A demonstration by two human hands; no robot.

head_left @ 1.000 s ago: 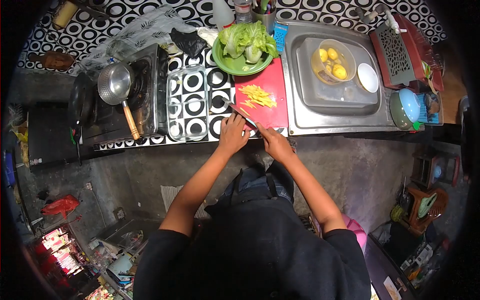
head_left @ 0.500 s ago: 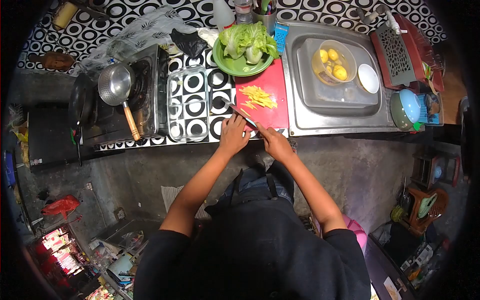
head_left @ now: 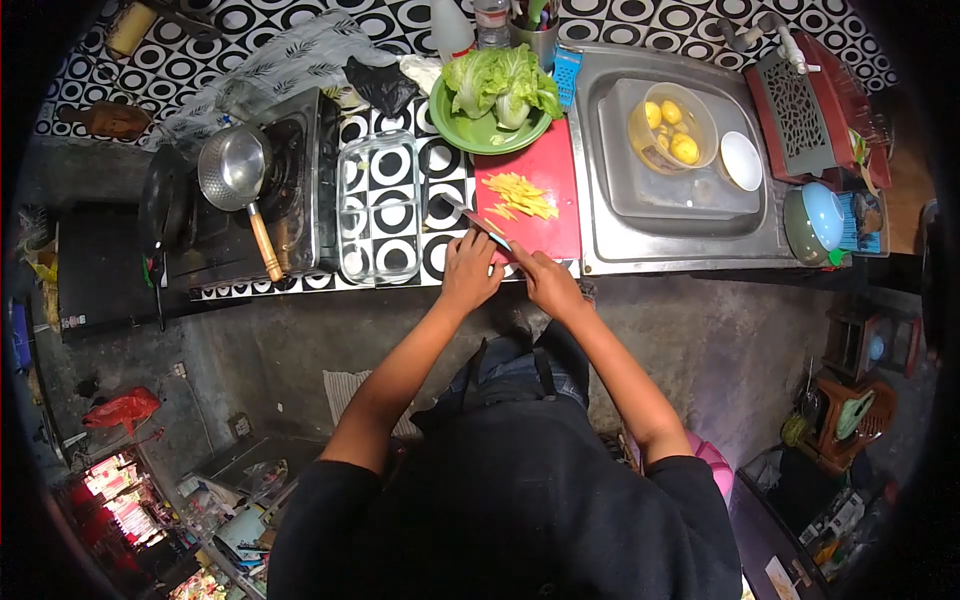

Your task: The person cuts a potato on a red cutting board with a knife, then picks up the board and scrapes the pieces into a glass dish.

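My right hand (head_left: 550, 282) is closed around the handle of a knife (head_left: 474, 217), whose blade points away to the left across the near end of a red cutting board (head_left: 552, 232). Close beside the blade, the curled fingers of my left hand (head_left: 470, 272) press down at the board's near left edge. What lies under those fingers is hidden. A pile of thin yellow strips (head_left: 522, 195) rests on the board just beyond the knife, with a few loose ones nearer the blade.
Beyond the board stands a green plate (head_left: 482, 142) of leafy greens (head_left: 500, 85). A glass dish (head_left: 378, 210) sits left, near a stove with a saucepan (head_left: 232, 170). To the right, the sink (head_left: 590, 225) holds a tub (head_left: 640, 150) of peeled yellow potatoes and a white bowl (head_left: 740, 160).
The whole view has shifted very slightly, with counter items a few pixels to the right. Both hands and the knife keep nearly the same place at the board's near edge.
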